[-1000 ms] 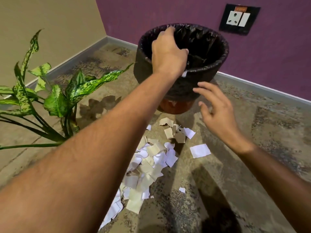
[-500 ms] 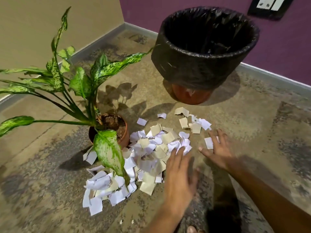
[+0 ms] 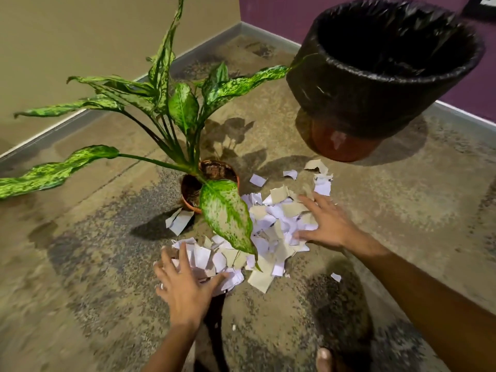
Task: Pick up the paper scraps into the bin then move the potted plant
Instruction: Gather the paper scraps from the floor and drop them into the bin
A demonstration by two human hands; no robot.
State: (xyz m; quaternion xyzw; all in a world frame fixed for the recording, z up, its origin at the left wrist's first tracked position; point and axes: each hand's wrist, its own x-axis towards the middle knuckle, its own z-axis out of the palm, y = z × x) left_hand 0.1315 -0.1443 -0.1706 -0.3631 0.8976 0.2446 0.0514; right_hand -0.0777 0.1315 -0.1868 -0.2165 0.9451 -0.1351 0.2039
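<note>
Potted plant (image 3: 209, 181): stands upright on the floor (image 3: 402, 210) left of centre, in a small terracotta pot; long variegated leaves spread leftward, and one broad leaf droops forward over the scraps.

Left hand (image 3: 185, 285): laid flat on the near left edge of the paper scraps (image 3: 268, 232), fingers (image 3: 183, 255) straight and spread, pressing on the paper and grasping nothing.

Paper scraps: white and tan pieces heaped on the floor just in front of the pot, between the two hands. Two pieces lie against the pot's left side; a few strays lie beyond the heap toward the bin, and one small piece sits apart on the right.

Right hand (image 3: 330, 224): resting on the right side of the heap, fingers extended and splayed, nothing gripped.

Bin (image 3: 375, 103): upper right, lined with a black bag, standing on the floor beyond the scraps, near the purple wall (image 3: 268, 6). One leaf tip reaches its side.
</note>
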